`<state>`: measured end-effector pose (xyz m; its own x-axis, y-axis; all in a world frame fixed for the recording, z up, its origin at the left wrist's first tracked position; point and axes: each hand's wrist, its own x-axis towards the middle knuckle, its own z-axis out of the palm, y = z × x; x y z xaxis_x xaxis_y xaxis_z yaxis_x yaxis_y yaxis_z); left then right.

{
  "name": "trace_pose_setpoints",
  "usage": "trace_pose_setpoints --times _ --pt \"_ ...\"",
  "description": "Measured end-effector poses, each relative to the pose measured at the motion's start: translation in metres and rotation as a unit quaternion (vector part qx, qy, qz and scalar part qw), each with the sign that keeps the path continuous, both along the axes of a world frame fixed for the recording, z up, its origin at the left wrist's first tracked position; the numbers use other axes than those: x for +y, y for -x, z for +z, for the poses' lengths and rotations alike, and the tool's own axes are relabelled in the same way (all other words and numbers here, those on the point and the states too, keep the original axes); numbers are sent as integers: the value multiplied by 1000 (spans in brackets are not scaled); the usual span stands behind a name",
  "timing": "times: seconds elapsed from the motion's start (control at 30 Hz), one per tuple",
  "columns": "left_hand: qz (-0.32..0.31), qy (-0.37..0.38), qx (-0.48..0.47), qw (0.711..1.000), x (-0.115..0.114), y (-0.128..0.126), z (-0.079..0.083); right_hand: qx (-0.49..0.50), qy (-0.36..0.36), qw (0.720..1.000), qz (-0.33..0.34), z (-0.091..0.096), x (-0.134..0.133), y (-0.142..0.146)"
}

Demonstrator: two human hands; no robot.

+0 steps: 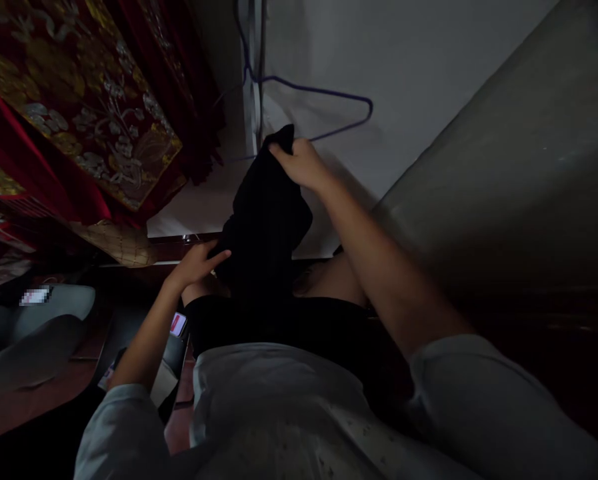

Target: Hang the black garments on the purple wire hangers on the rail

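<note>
A black garment (266, 220) hangs in front of me over my lap. My right hand (301, 163) is closed on its top edge and holds it up near a white wall. My left hand (196, 265) lies against the garment's lower left side with its fingers stretched out. A purple wire hanger (329, 97) rests against the wall just above my right hand and touches neither hand.
Red and gold embroidered cloth (79, 100) fills the upper left. A woven object (121, 243) lies below it. A grey flat surface (519, 160) slopes along the right. A small device with a lit screen (177, 325) sits by my left forearm. Grey cushions (39, 333) lie at the left.
</note>
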<state>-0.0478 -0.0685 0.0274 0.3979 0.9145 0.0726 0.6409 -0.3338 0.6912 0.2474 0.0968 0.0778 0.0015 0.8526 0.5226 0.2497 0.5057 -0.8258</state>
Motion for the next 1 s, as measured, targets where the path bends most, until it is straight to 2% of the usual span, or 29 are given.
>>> trace_pose_setpoints --times 0.07,0.13,0.2,0.27,0.37,0.43,0.5,0.57,0.6,0.7,0.8,0.87,0.93,1.0 --pt "35 -3 70 997 9 13 6 -43 11 999 -4 -11 10 -10" --pt "78 -4 125 989 20 24 11 -76 1 997 -13 -12 9 -20" --pt "112 -25 170 979 32 33 20 -118 5 993 -26 -4 0 -29" --pt "145 -78 202 965 46 39 32 -165 33 985 -37 9 -12 -35" --pt "182 -149 198 951 67 42 55 -198 71 977 -44 24 -25 -38" --pt "170 -103 188 962 81 41 67 -201 85 975 -46 28 -29 -38" --pt "118 29 194 973 94 38 73 -202 91 974 -46 29 -31 -38" --pt "68 136 212 965 104 35 74 -203 92 974 -43 27 -31 -39" --pt "57 152 220 962 107 34 73 -203 92 974 -41 26 -30 -39" --pt "72 91 218 969 115 29 77 -198 88 976 -33 23 -28 -42" --pt "108 -5 143 984 122 22 89 -189 85 978 -20 23 -26 -45" --pt "153 -65 91 982 127 17 101 -189 92 978 -14 25 -28 -46" --pt "201 -76 74 974 132 13 111 -191 100 976 -12 28 -32 -48" --pt "218 -17 106 970 134 11 117 -196 108 975 -12 30 -37 -49"
